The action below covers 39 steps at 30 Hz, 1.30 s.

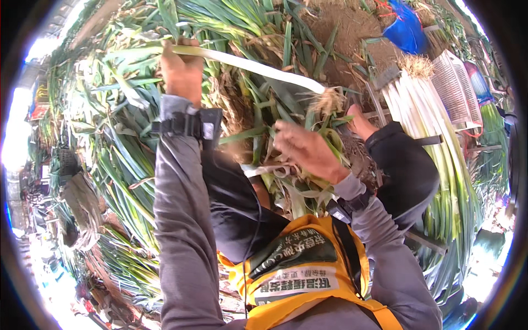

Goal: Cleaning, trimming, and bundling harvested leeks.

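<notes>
My left hand (182,71) is closed round the green upper part of a long green onion (258,67). Its white shank slants down to the right, ending in brown roots (328,102). My right hand (308,149) is below those roots, apart from the shank, a little blurred, its fingers loosely bent and apart. Nothing shows between them. Pale peeled leaf strips (278,169) lie under that hand, between my knees.
Heaped green onions (124,165) cover the ground on the left and ahead. A bundle of cleaned, white-shanked green onions (421,110) rests on a metal rack (429,242) at my right. Beyond stand a pale crate (455,88) and a blue bag (406,30).
</notes>
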Motion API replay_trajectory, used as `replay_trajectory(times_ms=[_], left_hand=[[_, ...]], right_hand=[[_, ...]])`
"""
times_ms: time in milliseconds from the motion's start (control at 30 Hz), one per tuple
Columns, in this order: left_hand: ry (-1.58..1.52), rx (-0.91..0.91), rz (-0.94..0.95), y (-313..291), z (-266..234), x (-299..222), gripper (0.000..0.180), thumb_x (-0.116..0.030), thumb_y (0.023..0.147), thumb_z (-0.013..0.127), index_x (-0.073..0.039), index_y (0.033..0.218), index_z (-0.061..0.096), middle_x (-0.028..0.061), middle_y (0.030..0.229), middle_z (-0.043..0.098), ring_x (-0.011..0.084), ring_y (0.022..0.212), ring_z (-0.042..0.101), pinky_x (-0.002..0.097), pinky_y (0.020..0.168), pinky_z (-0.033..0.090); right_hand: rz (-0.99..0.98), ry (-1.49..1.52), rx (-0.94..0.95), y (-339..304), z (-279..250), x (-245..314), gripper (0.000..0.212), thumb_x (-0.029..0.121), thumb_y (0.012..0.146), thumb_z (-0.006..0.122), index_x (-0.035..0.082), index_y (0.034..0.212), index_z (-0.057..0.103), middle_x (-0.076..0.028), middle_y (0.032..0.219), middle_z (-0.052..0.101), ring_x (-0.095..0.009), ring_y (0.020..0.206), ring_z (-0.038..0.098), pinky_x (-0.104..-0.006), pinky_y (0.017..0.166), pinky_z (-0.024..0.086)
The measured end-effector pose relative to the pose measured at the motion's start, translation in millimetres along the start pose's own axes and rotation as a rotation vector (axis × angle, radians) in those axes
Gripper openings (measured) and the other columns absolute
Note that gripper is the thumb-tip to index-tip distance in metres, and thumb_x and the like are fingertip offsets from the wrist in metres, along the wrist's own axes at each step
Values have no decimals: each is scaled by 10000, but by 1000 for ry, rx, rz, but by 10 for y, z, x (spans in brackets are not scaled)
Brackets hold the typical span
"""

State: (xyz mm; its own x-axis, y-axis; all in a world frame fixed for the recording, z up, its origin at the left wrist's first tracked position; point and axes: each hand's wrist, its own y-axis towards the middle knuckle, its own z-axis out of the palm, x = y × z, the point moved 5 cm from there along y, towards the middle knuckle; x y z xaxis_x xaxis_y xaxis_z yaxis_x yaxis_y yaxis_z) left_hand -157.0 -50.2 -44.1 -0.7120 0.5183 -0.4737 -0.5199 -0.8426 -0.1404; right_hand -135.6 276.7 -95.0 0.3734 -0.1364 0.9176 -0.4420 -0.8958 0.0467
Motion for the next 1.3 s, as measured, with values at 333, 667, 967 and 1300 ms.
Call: replay_trajectory(times_ms=[333,667,967,1300], left_hand=[[227,354,-213,-872,557,437,365,-284,1059,396,15,1260,454,159,1214,590,278,1189,565,427,1081,422],[290,637,-499,-1360,675,942,494,-327,978,595,-69,1384,483,88,1232,596,214,1168,542,408,1005,435],[282,585,-520,-1313,575,1064,335,-239,925,682,-96,1217,603,41,1166,650,172,1047,633,338,928,534],[606,417,-538,-1408,397,1192,377,-336,923,690,-8,1086,601,105,982,680,203,905,678,320,813,556]], right_hand=[[-108,1192,-489,730,-740,218,348,255,982,605,17,1232,562,-66,1140,656,-139,888,688,-218,670,583],[-232,1114,-537,572,-1120,243,330,172,984,595,9,1268,561,-82,1075,679,-160,949,683,-254,781,580],[-254,1084,-544,353,-1285,218,323,134,948,647,-2,1234,587,-97,1070,685,-167,874,694,-247,726,590],[-170,631,-572,266,-1402,114,285,95,935,658,-6,1200,624,-84,1067,683,-145,923,668,-276,813,580]])
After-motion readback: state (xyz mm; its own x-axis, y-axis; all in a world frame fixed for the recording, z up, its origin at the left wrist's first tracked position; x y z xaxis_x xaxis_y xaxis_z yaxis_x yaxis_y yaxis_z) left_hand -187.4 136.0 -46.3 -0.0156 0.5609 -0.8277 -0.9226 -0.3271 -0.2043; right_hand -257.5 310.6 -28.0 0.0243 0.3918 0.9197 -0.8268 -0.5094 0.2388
